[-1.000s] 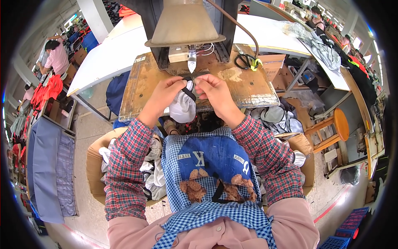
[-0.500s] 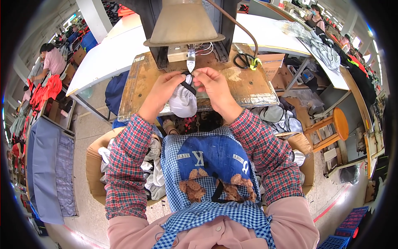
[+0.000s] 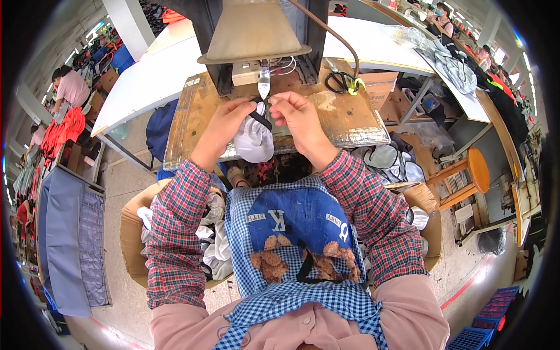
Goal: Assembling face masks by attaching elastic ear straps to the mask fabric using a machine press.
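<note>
My left hand (image 3: 228, 121) pinches the black-trimmed edge of a small white fabric piece (image 3: 254, 143), which hangs in a rounded, pouch-like shape over the front edge of a worn wooden bench (image 3: 195, 125). Close beside it, the fingertips of my right hand (image 3: 300, 119) are pressed together just right of the black trim. Whatever sits between them is too small to make out. Just above the hands, a pointed silver metal tip (image 3: 264, 87) points down from a machine with a beige cone-shaped hood (image 3: 254, 35).
Black-handled scissors (image 3: 337, 81) with a yellow tie lie right on the bench. Cardboard boxes (image 3: 133, 233) of white and grey fabric pieces flank my lap. An orange wooden stool (image 3: 478, 169) stands at right. Co-workers (image 3: 71, 87) are farther off.
My hands have come slightly down from the metal tip with the fabric piece. The right fingertips now look a little apart from the black trim. The view has shifted a little.
</note>
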Demonstrator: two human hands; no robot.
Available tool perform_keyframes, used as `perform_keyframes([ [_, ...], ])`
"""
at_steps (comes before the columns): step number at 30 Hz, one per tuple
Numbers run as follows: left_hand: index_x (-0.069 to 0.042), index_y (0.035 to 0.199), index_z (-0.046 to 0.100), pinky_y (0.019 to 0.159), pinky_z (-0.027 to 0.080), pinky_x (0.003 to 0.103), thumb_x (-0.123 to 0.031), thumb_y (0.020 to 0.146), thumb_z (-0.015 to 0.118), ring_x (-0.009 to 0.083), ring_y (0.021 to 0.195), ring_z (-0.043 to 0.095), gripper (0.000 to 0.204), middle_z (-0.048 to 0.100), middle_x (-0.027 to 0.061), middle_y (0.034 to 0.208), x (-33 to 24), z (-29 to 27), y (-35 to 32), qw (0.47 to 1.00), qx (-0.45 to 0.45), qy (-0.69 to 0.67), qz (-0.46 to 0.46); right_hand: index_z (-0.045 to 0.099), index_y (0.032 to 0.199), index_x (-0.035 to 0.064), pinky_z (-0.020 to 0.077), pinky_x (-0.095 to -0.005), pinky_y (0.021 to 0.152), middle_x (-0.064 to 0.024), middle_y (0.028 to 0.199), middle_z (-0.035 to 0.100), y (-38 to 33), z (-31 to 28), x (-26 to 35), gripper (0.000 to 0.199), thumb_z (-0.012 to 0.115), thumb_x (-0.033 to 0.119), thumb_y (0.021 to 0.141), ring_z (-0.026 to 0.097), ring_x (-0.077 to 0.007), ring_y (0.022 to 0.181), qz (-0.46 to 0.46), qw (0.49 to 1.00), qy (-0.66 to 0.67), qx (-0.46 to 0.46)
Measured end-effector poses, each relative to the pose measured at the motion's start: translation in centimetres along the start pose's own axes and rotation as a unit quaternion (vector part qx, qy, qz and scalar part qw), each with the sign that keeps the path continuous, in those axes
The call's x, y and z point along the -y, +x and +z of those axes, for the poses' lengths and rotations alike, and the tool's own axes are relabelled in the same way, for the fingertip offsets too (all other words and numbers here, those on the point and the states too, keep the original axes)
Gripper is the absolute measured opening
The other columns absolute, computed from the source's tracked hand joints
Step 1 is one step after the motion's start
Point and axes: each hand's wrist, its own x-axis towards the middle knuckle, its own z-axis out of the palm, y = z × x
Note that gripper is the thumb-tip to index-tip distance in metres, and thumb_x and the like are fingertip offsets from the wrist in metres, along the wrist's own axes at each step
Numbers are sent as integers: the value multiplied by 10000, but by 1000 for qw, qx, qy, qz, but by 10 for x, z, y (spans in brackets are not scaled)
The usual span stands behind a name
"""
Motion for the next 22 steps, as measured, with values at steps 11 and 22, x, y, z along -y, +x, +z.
perform_keyframes([
  [11,46,1223,576,833,458,240,-257,921,621,129,970,589,431,636,63,1091,9,23,-36,999,35,17,-4,515,1249,20,479,-274,866,-46,1136,605,-49,-14,-7,412,634,274,946,560,-103,1010,30,974,-127,184],
  [22,-43,1197,583,699,471,213,-174,977,537,81,824,575,260,543,76,1231,53,75,-106,968,148,199,-33,580,1149,42,523,-314,817,-84,986,666,-205,-208,12,372,692,248,860,642,-190,856,-54,946,-224,-230],
])
